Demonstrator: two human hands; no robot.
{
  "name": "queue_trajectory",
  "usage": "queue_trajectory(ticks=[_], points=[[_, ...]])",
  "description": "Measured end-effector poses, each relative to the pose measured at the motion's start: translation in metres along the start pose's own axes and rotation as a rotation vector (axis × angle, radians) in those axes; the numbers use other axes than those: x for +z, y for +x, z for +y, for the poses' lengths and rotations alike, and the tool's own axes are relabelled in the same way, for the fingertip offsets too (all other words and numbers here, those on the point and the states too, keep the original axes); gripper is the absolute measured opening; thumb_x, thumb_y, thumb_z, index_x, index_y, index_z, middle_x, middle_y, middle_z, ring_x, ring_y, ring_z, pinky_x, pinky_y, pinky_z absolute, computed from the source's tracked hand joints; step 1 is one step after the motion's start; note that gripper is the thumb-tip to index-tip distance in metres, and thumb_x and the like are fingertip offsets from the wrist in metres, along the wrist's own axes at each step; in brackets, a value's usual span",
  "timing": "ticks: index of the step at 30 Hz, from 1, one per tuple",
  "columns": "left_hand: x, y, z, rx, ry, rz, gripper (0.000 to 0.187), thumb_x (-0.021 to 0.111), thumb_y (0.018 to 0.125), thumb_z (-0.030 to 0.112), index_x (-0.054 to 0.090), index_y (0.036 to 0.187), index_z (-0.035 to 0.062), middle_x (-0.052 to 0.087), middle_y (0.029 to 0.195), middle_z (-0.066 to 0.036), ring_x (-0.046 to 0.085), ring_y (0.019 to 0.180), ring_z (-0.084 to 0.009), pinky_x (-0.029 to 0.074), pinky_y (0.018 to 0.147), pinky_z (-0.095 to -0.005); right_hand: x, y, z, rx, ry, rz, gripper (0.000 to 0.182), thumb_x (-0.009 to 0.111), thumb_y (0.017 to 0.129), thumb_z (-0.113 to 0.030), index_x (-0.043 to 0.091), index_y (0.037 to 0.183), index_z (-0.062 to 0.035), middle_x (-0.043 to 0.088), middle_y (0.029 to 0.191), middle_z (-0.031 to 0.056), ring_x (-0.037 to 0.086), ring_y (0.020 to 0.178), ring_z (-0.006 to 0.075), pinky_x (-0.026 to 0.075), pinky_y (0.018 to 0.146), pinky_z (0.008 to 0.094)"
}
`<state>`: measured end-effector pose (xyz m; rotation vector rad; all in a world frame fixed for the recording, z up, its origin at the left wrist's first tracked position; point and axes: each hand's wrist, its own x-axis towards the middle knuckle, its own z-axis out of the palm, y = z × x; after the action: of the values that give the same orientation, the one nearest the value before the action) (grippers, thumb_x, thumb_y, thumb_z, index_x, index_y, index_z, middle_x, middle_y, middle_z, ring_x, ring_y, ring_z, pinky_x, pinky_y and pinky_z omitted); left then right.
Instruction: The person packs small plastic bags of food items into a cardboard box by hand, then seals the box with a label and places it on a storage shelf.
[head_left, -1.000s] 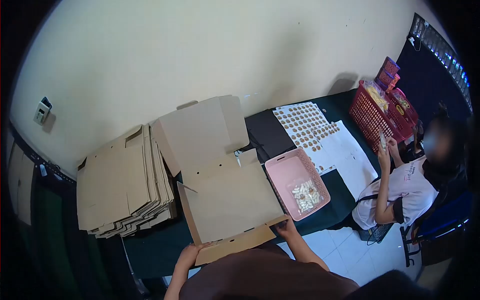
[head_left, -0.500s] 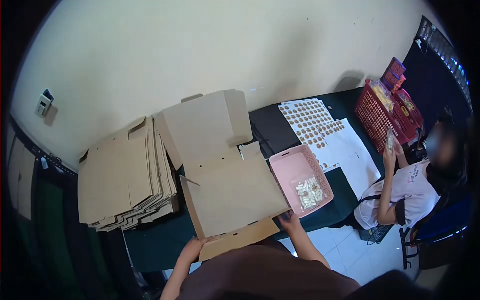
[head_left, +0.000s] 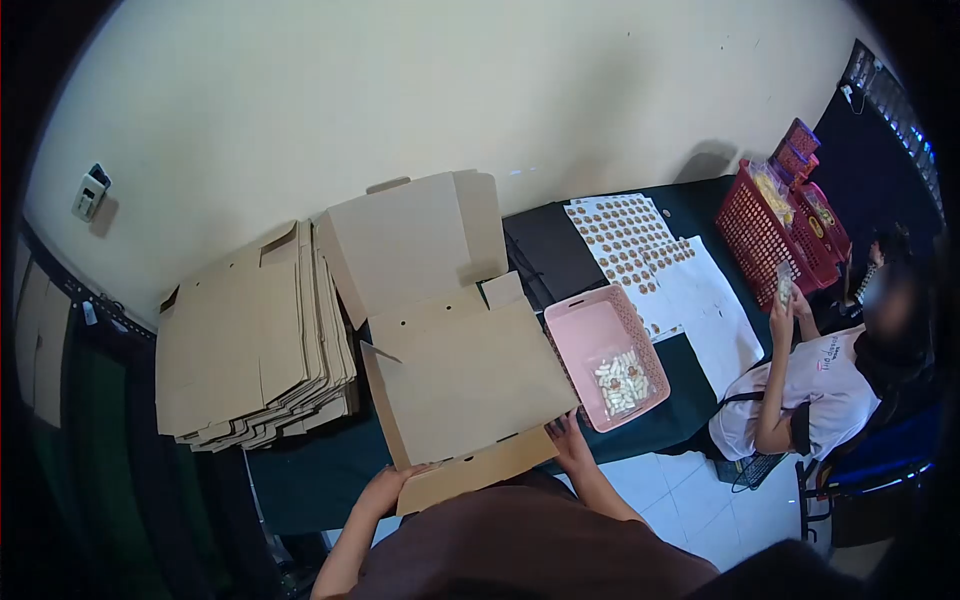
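A large cardboard box [head_left: 470, 370] lies partly folded in front of me, its lid [head_left: 400, 235] raised at the back and its front flap [head_left: 480, 475] tilted outward toward my body. At the front left corner, my left hand [head_left: 388, 490] grips the cardboard edge, with some fingers behind the flap. My right hand [head_left: 568, 443] is at the front right corner, its fingers against the side of the box. Just right of the box is a pink basket [head_left: 590, 345] holding a clear bag of white pieces [head_left: 622, 384].
Flattened cardboard boxes [head_left: 235, 350] are stacked at left. Behind the basket lie a black folder [head_left: 550, 255] and sheets of round stickers [head_left: 625, 240]. Red baskets [head_left: 755, 225] stand at the far right, near a seated person [head_left: 820, 385] holding a small packet [head_left: 784, 285].
The right side flap has shifted slightly at its back corner. My hands remain at the front corners, my right hand a little higher along the side. The view has shifted slightly.
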<state>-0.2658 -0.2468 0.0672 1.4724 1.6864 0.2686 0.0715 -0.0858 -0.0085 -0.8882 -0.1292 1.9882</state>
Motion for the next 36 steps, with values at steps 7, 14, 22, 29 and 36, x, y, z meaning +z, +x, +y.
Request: queue_trajectory(ticks=[7, 14, 22, 29, 36], points=[[-0.006, -0.001, 0.013, -0.016, 0.036, -0.034, 0.04, 0.039, 0.087, 0.015, 0.052, 0.124, 0.0237, 0.056, 0.115, -0.021, 0.055, 0.104, -0.0352, 0.044, 0.092, -0.0361, -0.014, 0.041, 0.014, 0.097, -0.244, 0.113, 0.064, 0.052, 0.087, -0.046, 0.03, 0.133, -0.0088, 0.041, 0.129, 0.0127, 0.042, 0.118, 0.0266, 0.037, 0.097, 0.0396], [-0.023, -0.01, 0.033, 0.029, 0.009, 0.012, 0.036, 0.045, 0.086, 0.012, 0.053, 0.12, 0.0214, 0.058, 0.113, -0.016, 0.056, 0.102, -0.0345, 0.044, 0.091, -0.0375, 0.045, 0.007, 0.005, 0.062, -0.334, -0.242, 0.071, 0.028, 0.089, -0.06, 0.031, 0.135, -0.0057, 0.041, 0.133, 0.0125, 0.041, 0.122, 0.0263, 0.032, 0.101, 0.0421], [0.007, -0.003, 0.015, 0.431, -0.022, 0.41, 0.043, 0.074, 0.07, 0.015, 0.055, 0.108, 0.0129, 0.054, 0.112, -0.014, 0.05, 0.11, -0.0334, 0.044, 0.09, -0.0402, 0.063, -0.014, -0.025, 0.052, -0.938, -0.478, 0.087, 0.022, 0.081, -0.072, 0.003, 0.144, -0.0157, 0.008, 0.149, 0.0077, 0.007, 0.137, 0.024, 0.005, 0.109, 0.0396], [0.006, 0.002, 0.02, -0.017, -0.496, 0.601, 0.093, 0.075, 0.071, 0.028, 0.016, 0.142, 0.0139, 0.056, 0.115, -0.021, 0.055, 0.108, -0.0341, 0.043, 0.091, -0.0396, 0.038, 0.001, -0.025, -0.038, -0.832, -0.628, 0.099, 0.047, 0.076, -0.068, 0.0, 0.144, -0.0129, 0.008, 0.148, 0.0104, 0.009, 0.136, 0.0238, 0.01, 0.109, 0.0394], [0.014, 0.021, 0.024, -0.071, -0.343, 0.552, 0.078, 0.066, 0.079, 0.029, 0.022, 0.141, 0.0174, 0.05, 0.121, -0.026, 0.049, 0.113, -0.0393, 0.04, 0.094, -0.0423, 0.046, 0.016, -0.007, -0.057, -1.104, -0.086, 0.079, 0.066, 0.08, -0.033, 0.023, 0.139, -0.0035, 0.044, 0.128, 0.0159, 0.045, 0.116, 0.0249, 0.034, 0.098, 0.0355]])
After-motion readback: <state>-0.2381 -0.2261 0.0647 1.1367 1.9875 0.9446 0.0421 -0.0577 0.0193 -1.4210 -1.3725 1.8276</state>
